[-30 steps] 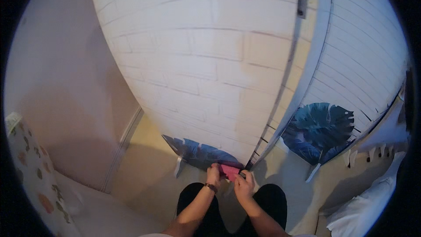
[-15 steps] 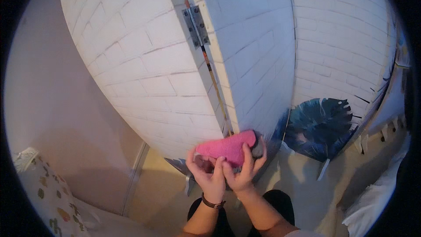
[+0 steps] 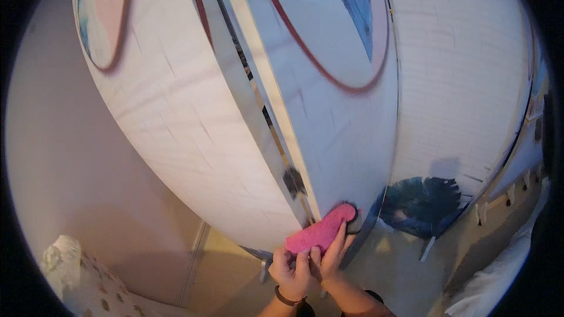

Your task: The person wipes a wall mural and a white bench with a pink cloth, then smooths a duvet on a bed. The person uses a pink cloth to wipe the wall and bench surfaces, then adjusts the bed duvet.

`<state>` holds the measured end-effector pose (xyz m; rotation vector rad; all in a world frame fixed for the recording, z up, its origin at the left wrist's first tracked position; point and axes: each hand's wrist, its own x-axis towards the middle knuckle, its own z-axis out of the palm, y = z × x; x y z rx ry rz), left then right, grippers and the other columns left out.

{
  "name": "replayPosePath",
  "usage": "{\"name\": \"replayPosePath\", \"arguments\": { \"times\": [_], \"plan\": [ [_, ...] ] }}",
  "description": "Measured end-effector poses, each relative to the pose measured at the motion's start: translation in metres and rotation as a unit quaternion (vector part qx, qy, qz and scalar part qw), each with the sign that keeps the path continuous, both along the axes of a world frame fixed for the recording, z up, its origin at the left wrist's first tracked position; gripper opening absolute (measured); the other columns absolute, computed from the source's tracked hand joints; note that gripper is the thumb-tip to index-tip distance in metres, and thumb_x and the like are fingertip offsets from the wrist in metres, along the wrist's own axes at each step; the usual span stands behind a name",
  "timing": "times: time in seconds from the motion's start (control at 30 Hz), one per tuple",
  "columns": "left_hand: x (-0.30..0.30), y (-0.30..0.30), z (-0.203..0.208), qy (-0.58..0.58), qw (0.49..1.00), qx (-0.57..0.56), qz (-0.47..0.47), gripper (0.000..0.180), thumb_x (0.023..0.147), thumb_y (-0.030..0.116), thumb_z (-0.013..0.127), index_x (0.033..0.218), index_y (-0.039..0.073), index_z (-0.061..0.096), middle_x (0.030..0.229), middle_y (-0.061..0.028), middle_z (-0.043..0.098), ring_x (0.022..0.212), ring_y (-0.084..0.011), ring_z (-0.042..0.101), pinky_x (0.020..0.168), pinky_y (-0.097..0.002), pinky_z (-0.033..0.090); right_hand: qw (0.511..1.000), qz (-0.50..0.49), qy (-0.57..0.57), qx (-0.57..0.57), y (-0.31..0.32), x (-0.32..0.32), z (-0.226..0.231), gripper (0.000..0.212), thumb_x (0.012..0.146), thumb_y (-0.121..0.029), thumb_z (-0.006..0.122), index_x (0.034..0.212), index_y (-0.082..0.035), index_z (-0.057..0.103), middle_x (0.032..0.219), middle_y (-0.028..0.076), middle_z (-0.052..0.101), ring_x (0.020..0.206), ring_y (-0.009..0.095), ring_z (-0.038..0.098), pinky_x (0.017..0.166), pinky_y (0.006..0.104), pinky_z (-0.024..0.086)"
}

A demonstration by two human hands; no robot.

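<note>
A pink, fuzzy cloth (image 3: 317, 236) is pinched between my two hands, low in front of a hinged folding screen (image 3: 252, 158). Its lower left end sits in my left hand (image 3: 291, 274), fingers closed, with a brown band on the wrist. My right hand (image 3: 331, 260) is closed on the cloth's right part, one finger stretched along its face. Beside the right fingers, a dark rim and some grey show at the cloth's upper right end; I cannot make out what that is. Just above the cloth, a dark metal hinge (image 3: 294, 182) joins two panels.
The tall panels carry a painted white brick pattern and rounded, brown-edged shapes. A dark blue-green leaf shape (image 3: 424, 206) is at the right panel's foot. White fabric (image 3: 499, 276) hangs at lower right; a patterned cloth (image 3: 94, 282) lies at lower left beside a plain wall (image 3: 111, 182).
The view has tilted upward, so the screen and both hands sit lower in the picture. The cloth's right end is now angled higher, and both hands still grip it.
</note>
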<state>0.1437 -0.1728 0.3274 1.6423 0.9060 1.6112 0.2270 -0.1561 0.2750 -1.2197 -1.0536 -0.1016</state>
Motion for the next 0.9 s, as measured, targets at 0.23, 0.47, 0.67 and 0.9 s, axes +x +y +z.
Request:
{"name": "replayPosePath", "arguments": {
  "times": [0.23, 0.47, 0.67, 0.9],
  "plan": [
    [-0.009, 0.001, 0.175, 0.106, 0.991, 0.081, 0.001, 0.020, 0.090, 0.000, 0.055, 0.110, -0.004, 0.058, 0.088, -0.0058, 0.061, 0.074, -0.0090, 0.056, 0.064, -0.0238, 0.047, 0.994, -0.002, -0.053, 0.099, 0.017, 0.022, 0.231, 0.087, 0.087, -0.054, 0.047, 0.143, 0.008, 0.024, 0.144, 0.037, 0.018, 0.135, 0.049, 0.021, 0.110, 0.0527, 0.016],
    [-0.033, -0.037, 0.311, 0.302, 0.943, -0.095, -0.106, 0.051, 0.087, 0.007, 0.060, 0.137, 0.008, 0.047, 0.102, -0.0192, 0.061, 0.082, -0.0267, 0.062, 0.076, -0.0307, 0.050, 0.984, 0.000, 0.140, -0.114, -0.011, 0.000, 0.294, 0.079, 0.091, -0.050, 0.040, 0.148, 0.001, 0.018, 0.145, 0.036, 0.017, 0.133, 0.052, 0.017, 0.109, 0.0575, 0.012],
    [-0.029, -0.046, 0.336, 0.210, 0.973, 0.050, -0.087, 0.043, 0.093, 0.010, 0.053, 0.136, 0.005, 0.046, 0.110, -0.0179, 0.059, 0.088, -0.0282, 0.060, 0.078, -0.0326, 0.049, 0.987, 0.100, 0.108, -0.058, -0.028, -0.002, 0.392, 0.086, 0.087, -0.041, 0.053, 0.148, 0.003, 0.012, 0.145, 0.041, 0.008, 0.133, 0.058, 0.009, 0.108, 0.0612, 0.010],
    [0.032, -0.040, 0.392, 0.204, 0.970, 0.046, 0.122, 0.037, 0.087, -0.002, 0.053, 0.124, 0.001, 0.053, 0.102, -0.0171, 0.052, 0.087, -0.0262, 0.055, 0.077, -0.0336, 0.046, 0.962, 0.125, -0.207, 0.127, 0.008, 0.061, 0.489, 0.066, 0.084, -0.025, 0.054, 0.142, 0.000, 0.034, 0.142, 0.041, 0.018, 0.132, 0.059, 0.019, 0.106, 0.0628, 0.019]
  ]
}}
